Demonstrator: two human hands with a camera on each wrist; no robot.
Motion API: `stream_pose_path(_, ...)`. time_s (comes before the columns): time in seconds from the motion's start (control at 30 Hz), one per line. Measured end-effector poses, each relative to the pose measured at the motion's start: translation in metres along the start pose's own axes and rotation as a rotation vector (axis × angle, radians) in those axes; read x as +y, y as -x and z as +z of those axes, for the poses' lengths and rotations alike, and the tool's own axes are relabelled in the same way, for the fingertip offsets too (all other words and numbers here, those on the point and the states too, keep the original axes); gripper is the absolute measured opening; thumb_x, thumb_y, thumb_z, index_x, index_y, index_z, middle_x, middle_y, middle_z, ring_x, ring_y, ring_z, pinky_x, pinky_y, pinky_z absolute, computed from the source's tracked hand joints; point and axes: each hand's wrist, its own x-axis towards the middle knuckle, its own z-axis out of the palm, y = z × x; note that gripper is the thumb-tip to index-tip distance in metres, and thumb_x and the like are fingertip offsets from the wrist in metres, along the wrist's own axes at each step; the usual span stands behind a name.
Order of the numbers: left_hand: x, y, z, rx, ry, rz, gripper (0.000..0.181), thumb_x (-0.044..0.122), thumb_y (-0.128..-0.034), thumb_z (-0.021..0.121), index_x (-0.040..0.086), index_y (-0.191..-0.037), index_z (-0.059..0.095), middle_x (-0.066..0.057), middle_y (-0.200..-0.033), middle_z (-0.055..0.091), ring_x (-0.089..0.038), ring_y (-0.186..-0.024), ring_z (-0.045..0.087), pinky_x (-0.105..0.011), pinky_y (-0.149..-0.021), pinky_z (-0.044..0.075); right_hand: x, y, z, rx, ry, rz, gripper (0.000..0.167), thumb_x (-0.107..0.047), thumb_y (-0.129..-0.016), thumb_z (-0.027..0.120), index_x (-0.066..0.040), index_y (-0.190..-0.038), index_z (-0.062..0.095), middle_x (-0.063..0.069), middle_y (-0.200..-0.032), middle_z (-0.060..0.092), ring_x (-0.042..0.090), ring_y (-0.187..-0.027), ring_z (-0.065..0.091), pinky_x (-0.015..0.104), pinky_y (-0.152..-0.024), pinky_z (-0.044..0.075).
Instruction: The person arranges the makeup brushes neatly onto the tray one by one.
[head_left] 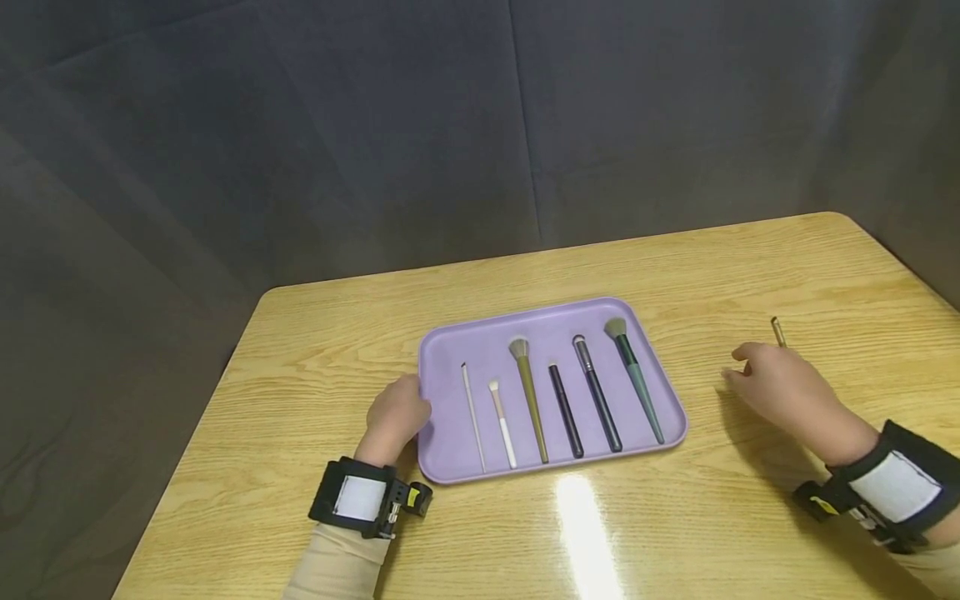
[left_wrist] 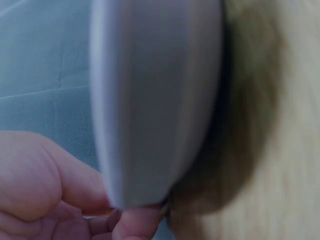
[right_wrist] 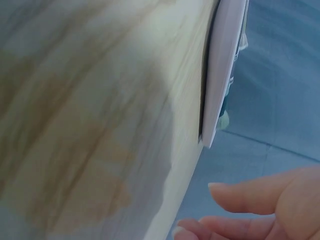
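Observation:
A lilac tray [head_left: 450, 342] lies on the table with several makeup brushes side by side in it. From left they run from a thin white angled brush [head_left: 472, 412] to a green-handled brush [head_left: 637, 379] with a wide head. My left hand [head_left: 397, 410] grips the tray's left rim; in the left wrist view, thumb [left_wrist: 82, 187] and fingers pinch the edge. At the right, my right hand [head_left: 787, 392] is over the table, thumb and fingers apart in the right wrist view. Just past it, the tip of a small brush [head_left: 779, 332] shows; the hand hides the rest.
The light wooden table [head_left: 315, 350] has rounded far corners, and light glares on it in front of the tray. A dark grey cloth [head_left: 375, 142] hangs behind it. Each wrist wears a black strap with a small camera [head_left: 417, 498].

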Motion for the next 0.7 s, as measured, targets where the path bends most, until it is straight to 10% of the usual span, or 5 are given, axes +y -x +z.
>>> stream_pose_path(0.57, 0.001, 0.0, 0.0, -0.005, 0.014, -0.004, 0.023, 0.001, -0.0873, 0.052, -0.007, -0.106, 0.064, -0.013, -0.078, 0.06, -0.023, -0.064, 0.057, -0.032, -0.053, 0.043, 0.027, 0.001, -0.012, 0.044, 0.016, 0.007, 0.038, 0.0, -0.086, 0.053, 0.03, -0.108, 0.048, 0.043, -0.097, 0.056, 0.041, -0.074, 0.057, 0.054, -0.067, 0.047)
stream_pose_path(0.7, 0.001, -0.001, 0.0, -0.005, 0.013, -0.002, 0.024, 0.001, -0.087, 0.052, -0.007, -0.107, 0.063, -0.013, -0.079, 0.061, -0.024, -0.064, 0.057, -0.032, -0.054, 0.043, 0.034, 0.0, -0.015, 0.064, 0.001, 0.011, 0.021, 0.002, -0.086, 0.052, 0.023, -0.089, 0.05, 0.032, -0.075, 0.053, 0.033, -0.063, 0.049, 0.043, -0.054, 0.042)
